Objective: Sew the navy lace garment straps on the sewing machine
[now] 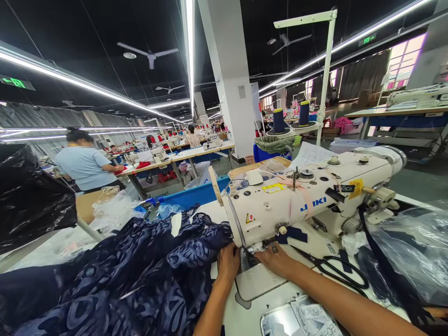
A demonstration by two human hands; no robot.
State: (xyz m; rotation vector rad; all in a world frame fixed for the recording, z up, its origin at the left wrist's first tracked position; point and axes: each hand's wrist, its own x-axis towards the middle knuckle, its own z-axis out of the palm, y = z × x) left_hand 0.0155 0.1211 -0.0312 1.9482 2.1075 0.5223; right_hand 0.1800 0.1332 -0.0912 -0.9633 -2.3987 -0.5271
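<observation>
Pressing flat: left hand [228, 262], right hand [276, 259].

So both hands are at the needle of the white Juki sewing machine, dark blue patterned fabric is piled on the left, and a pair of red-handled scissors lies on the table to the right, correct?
Not quite. The scissors have black handles, not red, as the head view shows. The rest holds: the left hand and right hand are at the needle of the white Juki sewing machine, with dark blue patterned fabric piled on the left.

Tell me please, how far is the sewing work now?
Done: cannot tell; no finished seam shows. In hand: the left hand rests on the dark blue fabric and the right hand sits at the needle of the sewing machine. Left: most fabric is still piled left of the machine; scissors lie unused.
</observation>
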